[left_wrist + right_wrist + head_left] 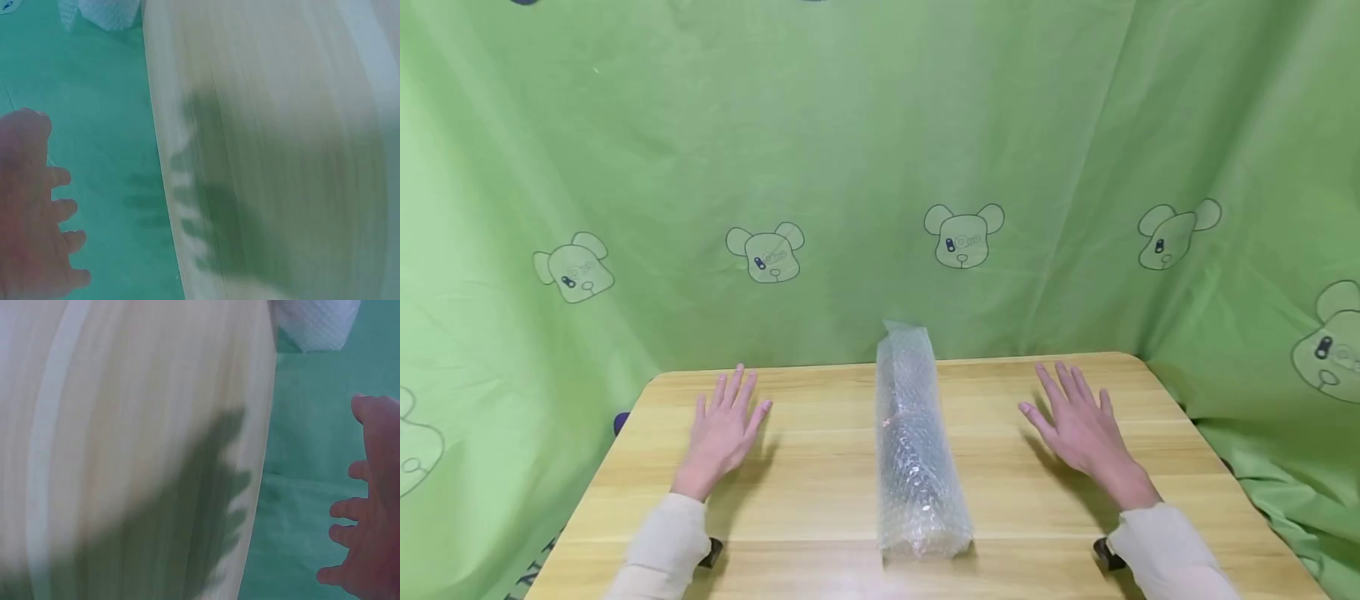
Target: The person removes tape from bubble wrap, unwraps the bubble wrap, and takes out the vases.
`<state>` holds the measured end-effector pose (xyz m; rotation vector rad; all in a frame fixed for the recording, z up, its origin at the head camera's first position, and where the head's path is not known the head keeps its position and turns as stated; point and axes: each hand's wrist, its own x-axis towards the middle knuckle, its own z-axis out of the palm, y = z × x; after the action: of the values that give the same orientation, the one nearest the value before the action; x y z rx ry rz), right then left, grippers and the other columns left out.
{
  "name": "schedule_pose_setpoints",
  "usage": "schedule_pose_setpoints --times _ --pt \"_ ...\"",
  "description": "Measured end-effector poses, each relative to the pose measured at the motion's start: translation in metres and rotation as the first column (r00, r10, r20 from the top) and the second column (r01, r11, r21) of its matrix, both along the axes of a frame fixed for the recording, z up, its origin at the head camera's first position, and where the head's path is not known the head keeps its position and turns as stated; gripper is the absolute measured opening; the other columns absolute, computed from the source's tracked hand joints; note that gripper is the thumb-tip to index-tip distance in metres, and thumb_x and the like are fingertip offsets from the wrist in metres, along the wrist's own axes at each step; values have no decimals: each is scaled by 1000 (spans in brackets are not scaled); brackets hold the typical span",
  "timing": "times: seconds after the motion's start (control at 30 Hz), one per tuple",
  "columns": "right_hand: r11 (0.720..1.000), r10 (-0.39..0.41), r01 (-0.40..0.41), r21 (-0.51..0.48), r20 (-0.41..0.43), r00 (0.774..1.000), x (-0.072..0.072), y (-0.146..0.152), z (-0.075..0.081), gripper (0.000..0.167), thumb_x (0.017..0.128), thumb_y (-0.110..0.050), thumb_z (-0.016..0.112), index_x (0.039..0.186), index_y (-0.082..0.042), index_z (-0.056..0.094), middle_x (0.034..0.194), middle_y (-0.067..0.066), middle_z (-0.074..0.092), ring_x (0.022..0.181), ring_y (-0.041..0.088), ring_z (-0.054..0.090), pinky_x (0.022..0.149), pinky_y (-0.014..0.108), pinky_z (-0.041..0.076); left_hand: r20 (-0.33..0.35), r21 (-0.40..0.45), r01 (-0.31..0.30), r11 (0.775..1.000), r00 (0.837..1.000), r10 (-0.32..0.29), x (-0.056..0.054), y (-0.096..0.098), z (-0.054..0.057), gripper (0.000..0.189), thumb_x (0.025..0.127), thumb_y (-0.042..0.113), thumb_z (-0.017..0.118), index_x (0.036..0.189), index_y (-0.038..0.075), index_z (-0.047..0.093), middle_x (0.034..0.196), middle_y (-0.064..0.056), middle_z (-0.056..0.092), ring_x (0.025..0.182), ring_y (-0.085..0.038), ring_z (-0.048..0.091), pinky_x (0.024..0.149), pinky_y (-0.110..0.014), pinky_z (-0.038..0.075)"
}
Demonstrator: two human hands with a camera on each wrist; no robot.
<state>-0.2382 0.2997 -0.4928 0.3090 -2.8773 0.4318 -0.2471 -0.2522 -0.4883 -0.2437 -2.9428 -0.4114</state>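
A long bundle of clear bubble wrap (917, 450) lies lengthwise on the wooden table (820, 500), its far end reaching past the back edge. What it wraps is hidden under the bubbles. To its left, my left hand (721, 429) hovers palm down with fingers spread, casting a shadow on the wood. My right hand (1082, 429) is held the same way on the other side, thumb toward the bundle. Neither hand touches anything. Both wrist views show the spread fingers of the left hand (37, 212) and right hand (369, 506), with a corner of bubble wrap (112, 12) at the top.
Green cloth (850, 167) printed with bear heads hangs behind the table and down both sides. Dark straps with small black pieces (711, 552) show at the wrists under pale sleeves (662, 542). The table's back edge (805, 367) runs just under the fingertips.
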Motion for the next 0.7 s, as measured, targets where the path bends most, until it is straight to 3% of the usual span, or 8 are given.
schedule_pose_setpoints --times 0.23,0.4,0.53,0.7 --pt "993 46 -42 -110 35 998 5 -18 9 78 107 -53 43 164 -6 19 164 33 15 148 56 15 110 83 11 19 111 29 993 999 -31 0 22 -2 74 109 57 23 165 11 12 171 -13 4 155 -42 6 122 -68 2" --pt "976 77 -62 -208 67 995 11 -30 11 79 107 -52 45 165 -8 15 163 35 16 144 59 22 109 82 21 57 222 62 973 995 -77 2 43 -2 74 109 56 23 165 8 14 170 -13 6 155 -39 9 124 -62 9" --pt "953 122 -92 -288 88 989 14 -41 11 80 107 -51 46 166 -11 10 164 32 16 147 56 21 112 78 22 70 335 85 938 991 -115 4 58 -4 71 110 53 25 164 7 16 170 -16 7 155 -38 10 125 -56 11" --pt "922 172 -124 -367 102 980 18 -57 7 79 107 -49 48 165 -10 11 166 29 17 147 53 23 114 76 22 64 469 130 873 981 -181 6 79 -7 68 112 48 27 164 6 17 169 -21 11 154 -41 14 125 -58 13"
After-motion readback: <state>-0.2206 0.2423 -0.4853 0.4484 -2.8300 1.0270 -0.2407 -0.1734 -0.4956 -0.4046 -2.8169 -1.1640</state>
